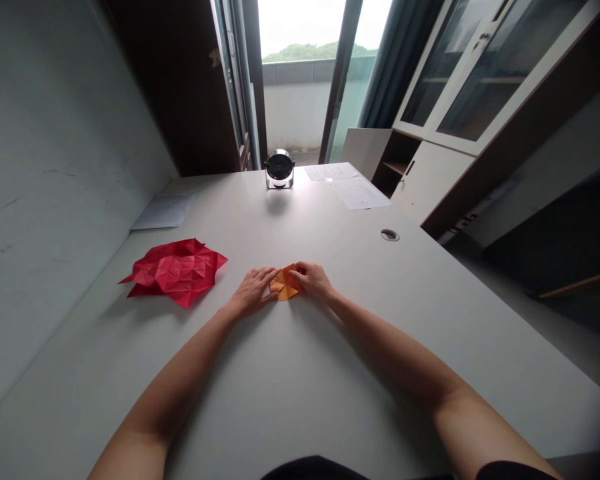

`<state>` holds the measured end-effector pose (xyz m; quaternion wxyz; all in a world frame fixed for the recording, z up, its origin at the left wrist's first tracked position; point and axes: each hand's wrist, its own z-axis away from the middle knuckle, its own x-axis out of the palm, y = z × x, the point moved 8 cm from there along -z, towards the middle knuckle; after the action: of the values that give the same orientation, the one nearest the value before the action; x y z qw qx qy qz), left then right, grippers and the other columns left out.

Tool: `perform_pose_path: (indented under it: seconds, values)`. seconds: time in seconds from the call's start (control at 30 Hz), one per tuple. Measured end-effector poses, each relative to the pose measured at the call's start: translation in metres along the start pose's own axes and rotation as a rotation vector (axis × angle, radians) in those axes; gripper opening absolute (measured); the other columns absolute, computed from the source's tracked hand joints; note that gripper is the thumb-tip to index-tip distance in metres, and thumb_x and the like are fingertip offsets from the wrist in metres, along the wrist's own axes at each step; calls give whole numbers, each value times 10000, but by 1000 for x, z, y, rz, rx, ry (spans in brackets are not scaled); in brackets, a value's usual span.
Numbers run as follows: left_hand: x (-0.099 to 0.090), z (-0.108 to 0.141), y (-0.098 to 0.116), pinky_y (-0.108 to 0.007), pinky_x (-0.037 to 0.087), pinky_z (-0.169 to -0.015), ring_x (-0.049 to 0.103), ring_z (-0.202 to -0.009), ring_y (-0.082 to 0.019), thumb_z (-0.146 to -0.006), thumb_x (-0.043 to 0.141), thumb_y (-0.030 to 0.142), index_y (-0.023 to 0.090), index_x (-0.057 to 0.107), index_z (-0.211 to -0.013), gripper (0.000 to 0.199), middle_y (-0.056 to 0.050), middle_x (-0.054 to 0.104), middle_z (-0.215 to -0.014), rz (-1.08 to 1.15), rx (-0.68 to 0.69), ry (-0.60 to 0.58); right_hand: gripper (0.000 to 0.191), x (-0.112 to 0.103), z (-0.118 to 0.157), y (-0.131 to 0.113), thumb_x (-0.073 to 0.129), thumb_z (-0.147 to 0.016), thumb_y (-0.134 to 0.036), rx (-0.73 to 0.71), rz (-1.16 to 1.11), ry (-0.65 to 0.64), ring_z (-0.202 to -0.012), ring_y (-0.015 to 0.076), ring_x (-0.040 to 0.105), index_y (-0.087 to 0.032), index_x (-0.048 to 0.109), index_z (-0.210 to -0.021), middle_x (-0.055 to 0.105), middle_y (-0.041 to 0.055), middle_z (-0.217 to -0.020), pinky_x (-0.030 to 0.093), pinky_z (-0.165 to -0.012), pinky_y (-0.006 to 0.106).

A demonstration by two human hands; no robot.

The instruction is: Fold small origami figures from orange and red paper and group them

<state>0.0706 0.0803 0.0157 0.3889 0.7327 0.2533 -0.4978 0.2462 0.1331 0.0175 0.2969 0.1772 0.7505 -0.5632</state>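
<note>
A small folded piece of orange paper (286, 283) lies on the white table (280, 373), between my two hands. My left hand (253, 289) holds its left edge, with the fingers over the upper left side and the thumb near the lower left. At the right edge, my right hand (312, 278) pinches the paper between thumb and fingers. Creases run across the orange paper toward its middle. To the left of my left hand rests a large creased sheet of red paper (176, 268), untouched.
A round black device on a metal stand (279, 167) is at the table's far edge. White printed sheets (357, 191) lie at the back right, another sheet (163, 211) at the back left. A cable hole (389, 235) is on the right. A wall borders the left side.
</note>
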Motion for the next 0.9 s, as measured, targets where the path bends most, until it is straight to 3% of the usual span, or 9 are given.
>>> perform_pose_path:
  seconds: [0.07,0.3,0.5,0.63,0.9]
  values:
    - [-2,0,1,-496,271,-1194,418,-1382,-275,-940,578,406,320,304,-1549,673,-71,469,-1503,31,-3,16,266,2,2,-1,570,-837,-429,0,-85,-15,-622,136,505,-215,649,-699,610,-23,-653,367,-596,243]
    - [-14,-1,-6,-423,457,-1028,563,-1182,-260,-948,553,352,289,442,-1474,541,-85,604,-1298,116,-87,144,298,12,6,-8,590,-836,-485,-41,-436,-94,-740,163,589,-204,687,-846,666,10,-797,466,-682,256]
    - [-18,0,-13,-323,513,-817,619,-894,-194,-911,534,245,238,693,-1063,220,-41,670,-945,274,-157,167,297,16,9,-13,616,-842,-491,-46,-474,-132,-718,154,582,-199,675,-836,658,11,-776,461,-665,253]
    - [-18,1,-8,-306,519,-801,643,-895,-187,-886,564,287,231,666,-1134,274,-39,701,-1024,420,-178,156,300,12,9,-9,623,-836,-496,-20,-462,-100,-670,142,568,-199,671,-832,656,2,-745,446,-628,244]
    - [-20,1,-1,-318,527,-793,671,-944,-224,-889,592,573,238,658,-1200,462,-61,725,-1092,463,-198,126,278,12,10,-11,617,-843,-473,-24,-455,-107,-655,137,562,-200,660,-814,650,-2,-729,436,-611,240]
